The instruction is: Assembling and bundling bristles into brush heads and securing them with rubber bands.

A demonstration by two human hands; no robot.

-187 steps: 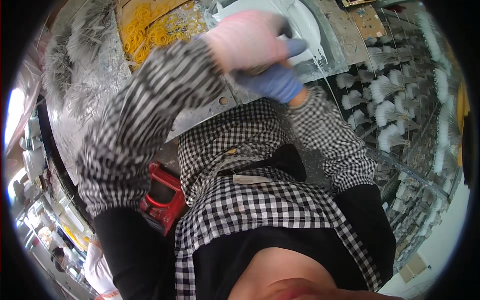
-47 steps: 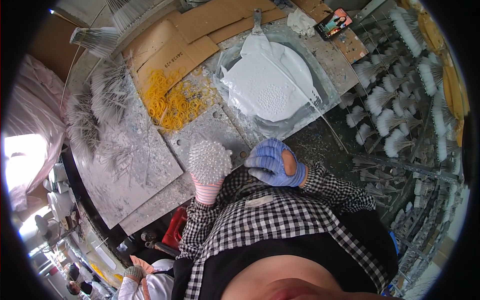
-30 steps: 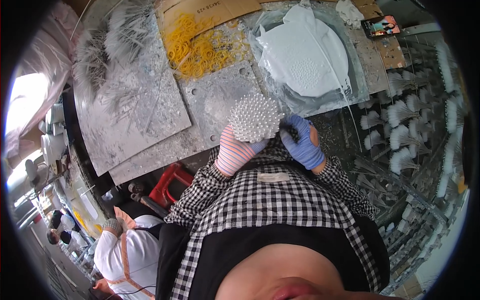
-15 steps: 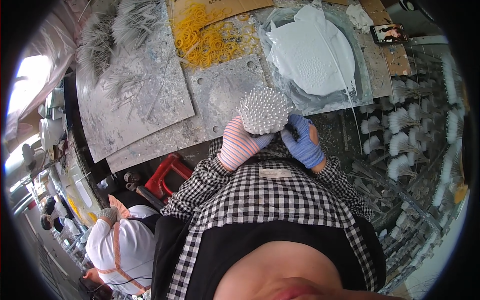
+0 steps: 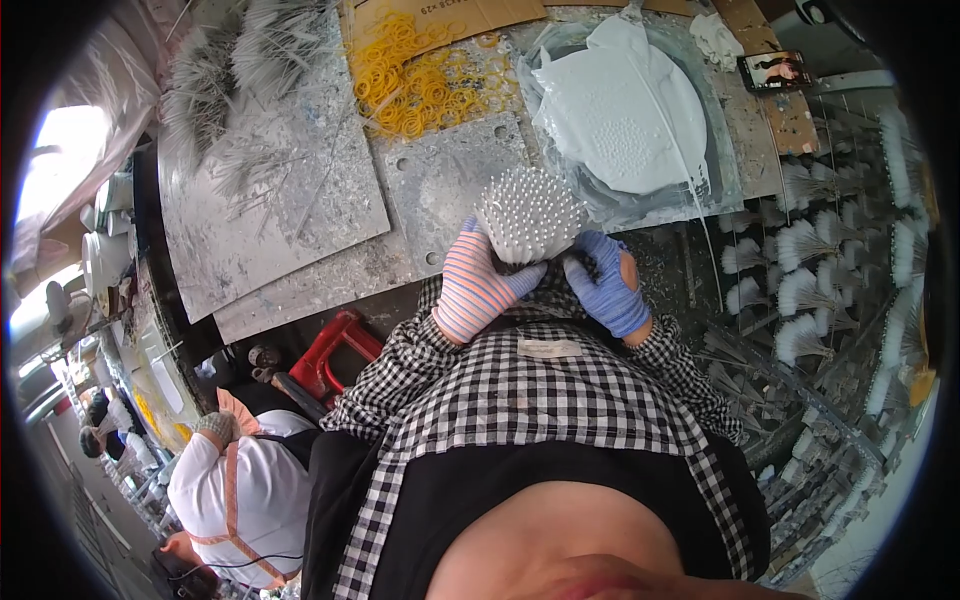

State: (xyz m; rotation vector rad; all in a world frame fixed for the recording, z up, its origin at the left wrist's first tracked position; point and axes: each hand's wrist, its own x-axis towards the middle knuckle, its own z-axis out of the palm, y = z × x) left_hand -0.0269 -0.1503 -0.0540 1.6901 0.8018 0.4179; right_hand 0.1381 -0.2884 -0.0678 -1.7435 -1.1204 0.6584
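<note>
A white-tipped bristle bundle (image 5: 530,215) is gripped by the left hand (image 5: 474,288) at the near edge of the tabletop (image 5: 330,295). The right hand (image 5: 608,287) is curled just beside it; its hold cannot be told. By the right edge, white paste (image 5: 615,105) is spread over plastic (image 5: 648,213); beyond yellow bands (image 5: 420,95), cardboard (image 5: 495,14) is marked with print.

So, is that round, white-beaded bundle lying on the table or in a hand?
In a hand: the pink-striped gloved left hand wraps around the lower side of the round, white-beaded bundle.
</note>
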